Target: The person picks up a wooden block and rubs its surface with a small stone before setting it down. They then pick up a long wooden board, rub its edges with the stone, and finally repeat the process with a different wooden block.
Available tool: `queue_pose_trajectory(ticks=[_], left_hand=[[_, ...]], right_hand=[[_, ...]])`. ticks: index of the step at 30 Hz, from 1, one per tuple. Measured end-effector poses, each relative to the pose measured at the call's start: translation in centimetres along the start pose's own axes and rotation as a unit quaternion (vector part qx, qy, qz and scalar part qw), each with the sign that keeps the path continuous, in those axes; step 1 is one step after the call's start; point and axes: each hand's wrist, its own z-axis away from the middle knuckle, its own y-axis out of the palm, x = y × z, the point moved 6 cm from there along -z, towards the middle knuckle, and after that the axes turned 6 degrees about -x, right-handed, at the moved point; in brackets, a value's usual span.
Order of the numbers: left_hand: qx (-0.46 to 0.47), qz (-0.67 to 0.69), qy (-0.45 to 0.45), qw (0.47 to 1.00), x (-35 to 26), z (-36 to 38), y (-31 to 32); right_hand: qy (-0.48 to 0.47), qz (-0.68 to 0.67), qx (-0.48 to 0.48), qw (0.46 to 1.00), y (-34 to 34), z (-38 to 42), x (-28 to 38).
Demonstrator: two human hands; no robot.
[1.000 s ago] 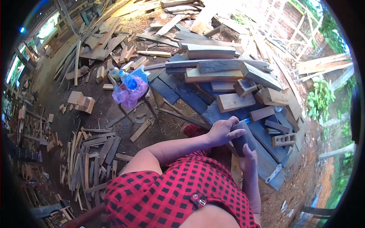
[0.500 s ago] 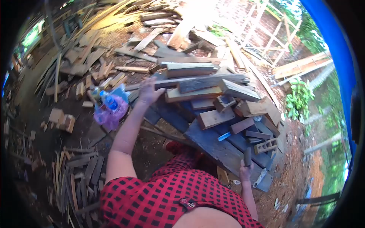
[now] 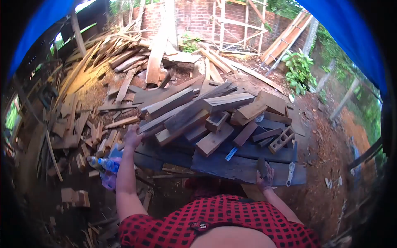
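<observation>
Wooden pieces lie piled on a dark plank bench (image 3: 240, 165) in front of me. My left hand (image 3: 133, 137) is at the near left end of a long wooden beam (image 3: 171, 115), its fingers closed round that end. At the bench's front edge, my right hand (image 3: 266, 177) grips a small dark wooden block (image 3: 261, 167), thumb on one side and fingers on the other. Close to it are a pale narrow tool (image 3: 290, 173), a blue-and-white strip (image 3: 231, 153) and a wooden piece with square openings (image 3: 282, 139).
A purple bag (image 3: 108, 180) with a blue-capped bottle (image 3: 108, 165) sits left of my left arm. Scrap boards (image 3: 68, 132) cover the ground at left. Small wood blocks (image 3: 75, 197) lie lower left. Behind are a brick wall (image 3: 194, 25) and a leafy plant (image 3: 298, 70).
My view has tilted up and turned. The left hand, spread above the boards before, has come to the beam's end and closed there. My right hand stays with the dark block at the bench edge.
</observation>
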Motion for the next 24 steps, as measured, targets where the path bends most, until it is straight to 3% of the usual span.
queue_pose_trajectory(ticks=[3, 6, 10, 13, 17, 19, 24], left_hand=[[-0.075, 0.024, 0.058, 0.995, -2.2, 0.4, -2.9], [-0.078, 0.083, 0.098, 0.989, -3.8, -1.1, -5.4], [-0.094, 0.146, 0.084, 0.981, -7.7, -3.3, -10.9], [-0.142, 0.145, 0.135, 0.97, -9.7, -5.5, -14.6], [-0.136, 0.15, 0.139, 0.969, -13.5, -5.7, -18.8], [-0.055, 0.318, 0.073, 0.944, -13.7, -6.0, -18.8], [-0.098, 0.444, 0.072, 0.888, -15.5, -5.2, -17.1]], right_hand=[[-0.001, 0.004, 0.01, 1.0, 0.1, 0.2, -0.1], [0.001, 0.002, 0.024, 1.0, 0.3, 0.2, -0.2], [0.019, 0.003, 0.026, 0.999, 0.1, 0.1, -0.2], [0.014, 0.001, 0.023, 1.0, 0.0, 0.1, 0.0], [0.022, -0.007, 0.008, 1.0, 0.3, 0.2, -0.4], [0.018, -0.004, 0.009, 1.0, 0.3, 0.0, -0.5], [0.01, -0.006, 0.009, 1.0, -0.4, -0.1, 0.1]])
